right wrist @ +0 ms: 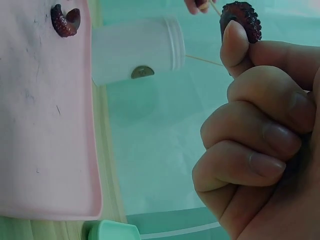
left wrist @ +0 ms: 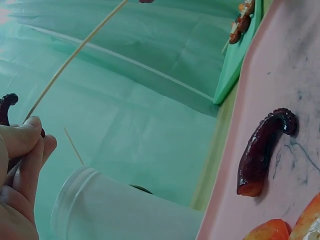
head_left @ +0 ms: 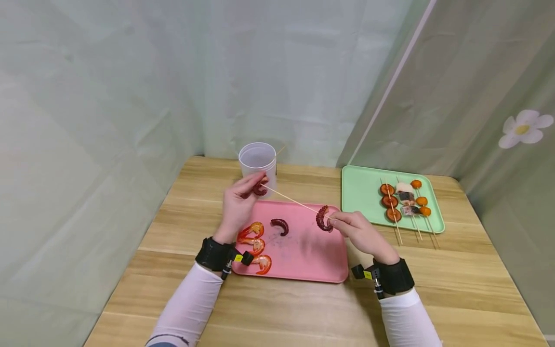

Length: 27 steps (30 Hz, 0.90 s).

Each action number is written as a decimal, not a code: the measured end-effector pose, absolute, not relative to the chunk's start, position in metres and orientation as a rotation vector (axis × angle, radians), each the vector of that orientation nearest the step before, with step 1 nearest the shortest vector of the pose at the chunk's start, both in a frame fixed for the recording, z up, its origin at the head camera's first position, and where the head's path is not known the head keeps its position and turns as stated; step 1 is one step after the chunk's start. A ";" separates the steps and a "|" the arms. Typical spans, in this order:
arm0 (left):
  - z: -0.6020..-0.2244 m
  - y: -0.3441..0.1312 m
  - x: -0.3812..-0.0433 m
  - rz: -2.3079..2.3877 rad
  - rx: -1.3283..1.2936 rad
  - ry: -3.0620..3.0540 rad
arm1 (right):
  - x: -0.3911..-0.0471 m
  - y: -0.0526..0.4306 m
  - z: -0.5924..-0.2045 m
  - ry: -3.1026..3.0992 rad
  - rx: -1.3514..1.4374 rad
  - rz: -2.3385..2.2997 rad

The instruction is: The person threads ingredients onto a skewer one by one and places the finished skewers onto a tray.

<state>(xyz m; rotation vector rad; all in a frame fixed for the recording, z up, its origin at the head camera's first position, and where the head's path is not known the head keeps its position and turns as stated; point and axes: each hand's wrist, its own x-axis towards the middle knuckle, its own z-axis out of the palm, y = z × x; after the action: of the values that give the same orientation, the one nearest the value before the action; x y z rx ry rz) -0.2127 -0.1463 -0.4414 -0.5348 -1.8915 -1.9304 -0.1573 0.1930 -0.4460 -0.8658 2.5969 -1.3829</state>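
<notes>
A thin wooden skewer runs slantwise between the two hands, above the pink tray. At its left end my left hand pinches a dark red octopus tentacle, partly hidden by the fingers. My right hand grips the other end with thumb and forefinger, right beside a second curled tentacle on the skewer. In the right wrist view that tentacle touches the thumb, and the other fingers are curled in. A third tentacle lies loose on the tray.
Three orange shrimp lie along the tray's left side. Behind it stands a white cup with a skewer sticking out. On the right, a green tray carries loaded skewers, among them mushroom slices and orange balls. Curtains enclose the table.
</notes>
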 end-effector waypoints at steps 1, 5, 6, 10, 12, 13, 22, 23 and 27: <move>-0.441 -0.146 -0.212 -1.902 -0.549 -1.905 | -0.157 0.193 -0.446 2.596 -0.863 -1.381; -0.438 -0.144 -0.208 -1.771 -0.617 -1.952 | -0.157 0.193 -0.445 2.582 -0.845 -1.387; -0.438 -0.144 -0.208 -1.721 -0.638 -1.972 | -0.157 0.192 -0.445 2.580 -0.846 -1.387; -0.438 -0.140 -0.204 -1.685 -0.767 -1.975 | -0.156 0.189 -0.444 2.571 -0.841 -1.390; -0.443 -0.138 -0.205 -1.755 -0.830 -1.939 | -0.157 0.187 -0.445 2.571 -0.847 -1.395; -0.443 -0.136 -0.204 -1.832 -0.854 -1.902 | -0.157 0.186 -0.446 2.567 -0.845 -1.403; -0.442 -0.111 -0.189 -2.371 -0.808 -1.657 | -0.158 0.182 -0.449 2.579 -0.873 -1.422; -0.443 -0.108 -0.187 -2.397 -0.796 -1.673 | -0.158 0.182 -0.450 2.579 -0.873 -1.423; -0.450 -0.097 -0.181 -2.444 -0.802 -1.801 | -0.158 0.180 -0.449 2.580 -0.875 -1.419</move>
<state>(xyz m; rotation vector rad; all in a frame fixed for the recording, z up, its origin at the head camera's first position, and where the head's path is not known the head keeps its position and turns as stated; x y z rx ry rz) -0.1815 -0.0967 -0.4501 -0.8021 -1.8006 -2.4438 -0.1583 0.1804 -0.4491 -0.8749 2.5803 -1.4188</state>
